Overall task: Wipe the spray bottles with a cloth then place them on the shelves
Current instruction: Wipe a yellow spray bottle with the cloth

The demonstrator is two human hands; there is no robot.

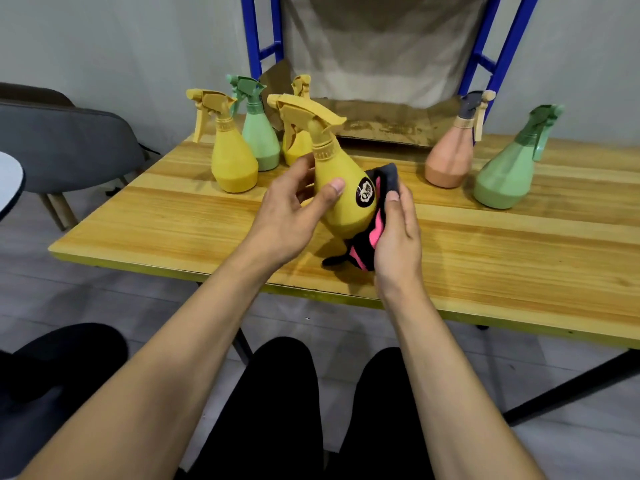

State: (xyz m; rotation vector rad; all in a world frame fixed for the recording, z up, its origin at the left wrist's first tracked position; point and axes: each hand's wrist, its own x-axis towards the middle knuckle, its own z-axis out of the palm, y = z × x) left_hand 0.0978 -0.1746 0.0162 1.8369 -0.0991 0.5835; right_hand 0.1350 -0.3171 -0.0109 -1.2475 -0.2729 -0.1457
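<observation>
**Yellow spray bottle gets a wipe-down at the table**

A seated person holds a yellow spray bottle over a wooden table, near its front edge. The bottle is tilted, its trigger head pointing left and a round black label facing the camera. The left hand grips the bottle's body, thumb across the front and fingers curled behind. The right hand presses a black, pink and grey cloth against the bottle's right side, the thumb pinning the cloth in place. Whether the bottle's base touches the tabletop cannot be told.

Five more bottles stand upright farther back on the table. A second yellow bottle, a green bottle and a third yellow bottle cluster at the left. An orange bottle and another green bottle stand at the right. Behind them a sheet of cardboard lies within a blue metal shelf frame. A grey chair stands left of the table.
</observation>
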